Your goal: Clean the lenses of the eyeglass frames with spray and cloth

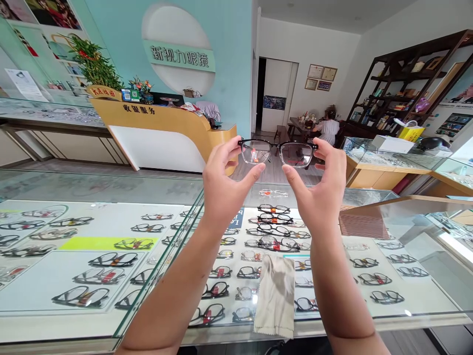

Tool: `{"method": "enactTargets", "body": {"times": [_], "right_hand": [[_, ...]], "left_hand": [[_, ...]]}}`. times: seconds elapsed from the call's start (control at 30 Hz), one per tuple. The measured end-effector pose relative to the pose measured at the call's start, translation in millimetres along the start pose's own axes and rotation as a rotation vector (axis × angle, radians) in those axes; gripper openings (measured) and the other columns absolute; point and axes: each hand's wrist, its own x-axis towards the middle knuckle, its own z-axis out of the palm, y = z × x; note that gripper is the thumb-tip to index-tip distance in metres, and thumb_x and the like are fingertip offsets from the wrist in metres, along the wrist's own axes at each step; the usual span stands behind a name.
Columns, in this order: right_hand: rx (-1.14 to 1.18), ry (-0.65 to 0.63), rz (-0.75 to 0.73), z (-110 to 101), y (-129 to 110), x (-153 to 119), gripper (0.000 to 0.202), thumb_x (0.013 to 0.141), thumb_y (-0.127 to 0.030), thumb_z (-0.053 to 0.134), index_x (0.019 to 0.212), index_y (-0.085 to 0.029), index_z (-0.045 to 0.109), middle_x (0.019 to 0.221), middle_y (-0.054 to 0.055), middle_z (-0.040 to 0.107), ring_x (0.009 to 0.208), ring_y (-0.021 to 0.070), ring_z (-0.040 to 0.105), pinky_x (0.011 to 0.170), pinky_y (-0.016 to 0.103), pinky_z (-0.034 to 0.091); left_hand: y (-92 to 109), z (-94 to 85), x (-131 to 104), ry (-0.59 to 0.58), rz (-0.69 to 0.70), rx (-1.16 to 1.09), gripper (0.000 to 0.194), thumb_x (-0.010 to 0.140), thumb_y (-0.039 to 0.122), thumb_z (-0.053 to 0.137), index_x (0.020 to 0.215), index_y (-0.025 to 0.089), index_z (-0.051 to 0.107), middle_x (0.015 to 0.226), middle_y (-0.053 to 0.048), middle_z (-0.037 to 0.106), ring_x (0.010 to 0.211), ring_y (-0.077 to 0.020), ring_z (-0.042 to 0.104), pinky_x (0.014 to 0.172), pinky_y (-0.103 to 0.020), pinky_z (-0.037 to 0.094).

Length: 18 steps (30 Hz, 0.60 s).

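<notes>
A pair of eyeglasses [275, 146] with a dark upper rim and clear lenses is held up above the glass counter, its lenses side by side. My left hand [226, 180] grips the left end of the frame between thumb and fingers. At the right end, my right hand [318, 181] pinches the frame the same way. Small red marks show on or through the lenses. Below, a beige cleaning cloth [275, 296] lies on the counter top near its front edge, touched by neither hand.
Rows of eyeglasses [273, 243] lie inside the glass display case [33, 180] under my arms. Beyond stands a yellow and white cashier desk [162, 148]. A person [328, 129] sits at a table at the back right. Dark shelves [402, 79] line the right wall.
</notes>
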Motion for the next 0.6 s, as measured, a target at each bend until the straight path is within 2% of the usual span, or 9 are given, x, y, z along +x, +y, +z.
{"method": "enactTargets", "body": {"times": [0.27,0.43,0.6], "right_hand": [[-0.031,-0.077,0.061,2.8,10.3,-1.1,0.06,0.1,-0.053,0.072,0.153,-0.032,0.054,0.143,0.014,0.064,0.135,0.0375,0.061,0.113,0.063,0.052],[-0.029,-0.092,0.089,2.7,8.4,-1.9,0.06,0.1,-0.056,0.072,0.153,-0.032,0.055,0.145,0.014,0.066,0.137,0.0376,0.063,0.113,0.063,0.053],[0.047,-0.14,0.206,1.2,3.9,-2.5,0.063,0.097,-0.055,0.076,0.153,-0.034,0.055,0.151,0.012,0.067,0.141,0.0371,0.064,0.11,0.061,0.057]], "left_hand": [[1.5,1.5,-0.5,0.081,0.113,0.126,0.069,0.085,0.045,0.094,0.144,0.026,0.064,0.135,-0.011,0.07,0.126,-0.0307,0.072,0.102,-0.047,0.063],[-1.1,3.5,-1.2,0.113,0.115,0.133,0.07,0.083,0.047,0.095,0.143,0.027,0.063,0.132,-0.009,0.069,0.119,-0.029,0.074,0.101,-0.047,0.063],[-1.0,5.0,-1.6,0.128,0.112,0.136,0.068,0.084,0.048,0.094,0.142,0.027,0.064,0.13,-0.009,0.069,0.117,-0.0279,0.075,0.1,-0.046,0.064]]}}
